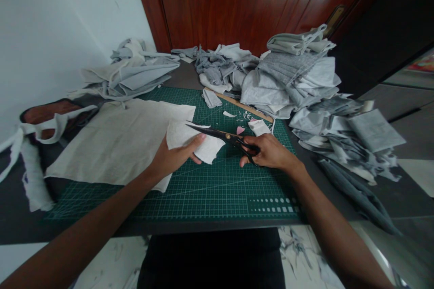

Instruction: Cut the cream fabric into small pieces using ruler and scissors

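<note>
A small off-white fabric piece is pinched in my left hand, with the thumb on top. My right hand grips the black handles of a pair of scissors. The blades point left and lie along the upper edge of the fabric piece, where a thin strip stands off from it. Under my left hand, a large off-white cloth lies flat over the left part of the green cutting mat.
Small scraps and a wooden ruler lie at the mat's far side. Grey fabric heaps and stacks line the back and right. A brown, dark-edged item and white strips lie left. Offcuts litter the floor.
</note>
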Motion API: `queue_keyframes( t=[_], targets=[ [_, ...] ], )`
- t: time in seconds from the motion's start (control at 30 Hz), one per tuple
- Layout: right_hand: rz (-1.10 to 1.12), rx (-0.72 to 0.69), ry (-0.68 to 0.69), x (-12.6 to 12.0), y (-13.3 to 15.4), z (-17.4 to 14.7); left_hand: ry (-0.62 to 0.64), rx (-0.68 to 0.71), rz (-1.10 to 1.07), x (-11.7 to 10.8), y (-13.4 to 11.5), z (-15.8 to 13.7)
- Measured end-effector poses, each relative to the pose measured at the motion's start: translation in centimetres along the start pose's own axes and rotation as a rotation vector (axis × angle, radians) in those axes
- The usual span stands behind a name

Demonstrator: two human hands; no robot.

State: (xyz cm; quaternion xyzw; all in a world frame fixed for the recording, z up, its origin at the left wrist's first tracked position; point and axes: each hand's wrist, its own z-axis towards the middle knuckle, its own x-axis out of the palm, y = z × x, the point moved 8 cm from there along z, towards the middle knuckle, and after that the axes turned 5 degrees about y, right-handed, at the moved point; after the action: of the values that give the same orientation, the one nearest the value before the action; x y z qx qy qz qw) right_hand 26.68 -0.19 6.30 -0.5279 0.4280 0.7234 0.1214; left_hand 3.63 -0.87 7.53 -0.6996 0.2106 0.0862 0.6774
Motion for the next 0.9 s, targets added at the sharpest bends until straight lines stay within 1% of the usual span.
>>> queue_keyframes(
  t=[0.33,0.63,0.9],
  targets=[
    [0.003,-0.023,-0.016,0.06,-0.13,-0.15,-0.023,0.036,0.023,-0.08,0.22,0.17],
    [-0.017,-0.042,-0.030,-0.18,0.01,-0.14,-0.027,-0.013,-0.024,-0.01,0.22,0.06],
    [-0.019,-0.061,-0.039,-0.01,-0.11,-0.24,-0.027,-0.024,-0.057,0.07,0.14,0.03]
  ],
)
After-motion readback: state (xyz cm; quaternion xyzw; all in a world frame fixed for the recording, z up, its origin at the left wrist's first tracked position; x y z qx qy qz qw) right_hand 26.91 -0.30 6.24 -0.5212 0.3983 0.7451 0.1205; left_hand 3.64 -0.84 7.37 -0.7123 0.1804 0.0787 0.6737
